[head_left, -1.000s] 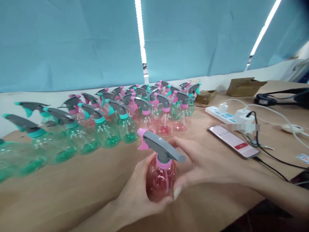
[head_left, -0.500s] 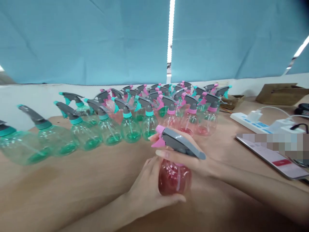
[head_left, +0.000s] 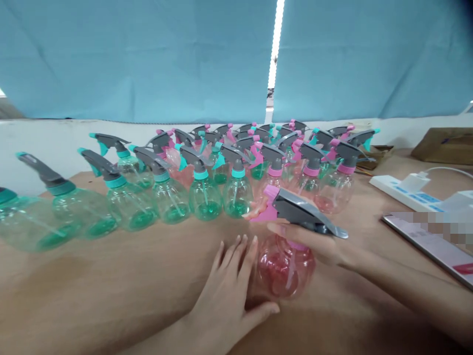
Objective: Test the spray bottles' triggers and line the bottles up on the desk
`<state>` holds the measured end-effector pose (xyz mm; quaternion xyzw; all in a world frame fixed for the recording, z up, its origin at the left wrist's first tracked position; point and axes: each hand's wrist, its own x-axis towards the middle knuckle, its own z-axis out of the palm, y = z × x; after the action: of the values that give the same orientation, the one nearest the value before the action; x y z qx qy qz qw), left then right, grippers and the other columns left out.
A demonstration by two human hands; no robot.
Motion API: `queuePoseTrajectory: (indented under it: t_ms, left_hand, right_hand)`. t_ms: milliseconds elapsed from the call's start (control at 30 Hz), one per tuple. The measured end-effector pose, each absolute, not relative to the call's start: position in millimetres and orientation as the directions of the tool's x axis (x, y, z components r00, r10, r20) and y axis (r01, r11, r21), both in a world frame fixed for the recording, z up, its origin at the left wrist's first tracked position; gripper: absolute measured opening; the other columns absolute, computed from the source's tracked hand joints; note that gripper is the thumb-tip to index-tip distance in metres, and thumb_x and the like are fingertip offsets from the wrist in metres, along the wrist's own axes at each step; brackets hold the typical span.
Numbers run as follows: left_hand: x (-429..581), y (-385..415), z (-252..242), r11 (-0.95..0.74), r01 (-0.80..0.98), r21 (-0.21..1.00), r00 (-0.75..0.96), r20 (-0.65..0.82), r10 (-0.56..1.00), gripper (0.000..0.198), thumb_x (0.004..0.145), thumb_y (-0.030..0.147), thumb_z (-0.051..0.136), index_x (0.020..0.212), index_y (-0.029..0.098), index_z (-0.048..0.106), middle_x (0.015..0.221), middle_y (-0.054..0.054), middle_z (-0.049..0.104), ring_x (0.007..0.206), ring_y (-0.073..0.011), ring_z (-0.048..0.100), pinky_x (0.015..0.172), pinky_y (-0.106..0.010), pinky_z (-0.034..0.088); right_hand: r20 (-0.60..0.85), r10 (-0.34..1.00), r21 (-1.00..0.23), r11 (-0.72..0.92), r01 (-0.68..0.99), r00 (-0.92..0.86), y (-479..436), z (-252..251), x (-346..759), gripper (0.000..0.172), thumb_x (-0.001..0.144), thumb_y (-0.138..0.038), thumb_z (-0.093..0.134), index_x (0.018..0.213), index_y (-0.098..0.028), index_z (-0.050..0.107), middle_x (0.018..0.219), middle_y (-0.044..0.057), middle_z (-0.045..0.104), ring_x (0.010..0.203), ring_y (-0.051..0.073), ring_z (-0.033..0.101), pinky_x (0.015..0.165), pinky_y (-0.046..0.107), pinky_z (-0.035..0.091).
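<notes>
A clear pink spray bottle [head_left: 286,271] with a grey and pink trigger head [head_left: 306,213] stands close in front of me, slightly tilted. My right hand [head_left: 310,239] wraps round its neck, just under the trigger head; part of the fingers is hidden behind it. To the left of the bottle is my left hand [head_left: 231,281], fingers spread and holding nothing. Its thumb reaches along the front of the bottle's base; I cannot tell whether it touches. Beyond the hands runs a front row of green spray bottles [head_left: 206,197] and pink spray bottles [head_left: 336,190].
More spray bottles with grey heads crowd behind the front row. At the right lie a white power strip [head_left: 397,192] with plugs and a phone [head_left: 417,241]. A brown cardboard box [head_left: 441,145] stands at the back right, before a blue curtain [head_left: 148,59].
My left hand has let go of the pink bottle and opened beside it. The bottle, in my right hand, appears farther right; the whole view has also shifted somewhat.
</notes>
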<state>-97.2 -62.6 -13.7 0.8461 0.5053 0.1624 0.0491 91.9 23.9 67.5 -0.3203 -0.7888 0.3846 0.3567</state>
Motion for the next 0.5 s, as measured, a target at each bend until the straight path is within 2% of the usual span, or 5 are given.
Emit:
queuePoseTrajectory:
  t_ms: [167, 333, 500]
  left_hand:
    - [-97.4, -63.2, -14.9, -0.479, 0.858, 0.185, 0.437, 0.228, 0.87, 0.084, 0.088, 0.058, 0.053, 0.15, 0.014, 0.016, 0.15, -0.018, 0.032, 0.137, -0.0363, 0.029, 0.109, -0.058, 0.023]
    - [-97.9, -61.0, -12.6, -0.472, 0.868, 0.151, 0.44, 0.204, 0.874, 0.079, 0.087, 0.061, 0.051, 0.144, 0.009, 0.034, 0.149, -0.02, 0.032, 0.136, -0.0372, 0.029, 0.107, -0.06, 0.024]
    - [-97.2, -61.6, -11.0, -0.454, 0.88, 0.14, 0.429, 0.176, 0.886, 0.076, 0.086, 0.06, 0.053, 0.142, 0.011, 0.04, 0.15, -0.021, 0.03, 0.136, -0.0379, 0.029, 0.107, -0.06, 0.024]
  right_hand:
    - [0.274, 0.778, -0.883, 0.436, 0.172, -0.565, 24.9, 70.1, 94.7, 0.031, 0.081, -0.044, 0.062, 0.063, -0.022, 0.049, 0.063, -0.004, 0.049, 0.056, 0.01, 0.047, 0.05, 0.023, 0.041]
    - [0.26, 0.805, -0.909, 0.39, 0.145, -0.533, 25.9, 67.0, 97.0, 0.023, 0.08, -0.043, 0.064, 0.07, -0.024, 0.054, 0.066, -0.003, 0.05, 0.062, 0.013, 0.049, 0.059, 0.027, 0.044]
    - [0.322, 0.812, -0.874, 0.452, 0.176, -0.486, 35.7, 50.8, 111.3, 0.018, 0.084, -0.037, 0.059, 0.073, -0.024, 0.055, 0.067, -0.003, 0.049, 0.062, 0.013, 0.049, 0.06, 0.027, 0.044]
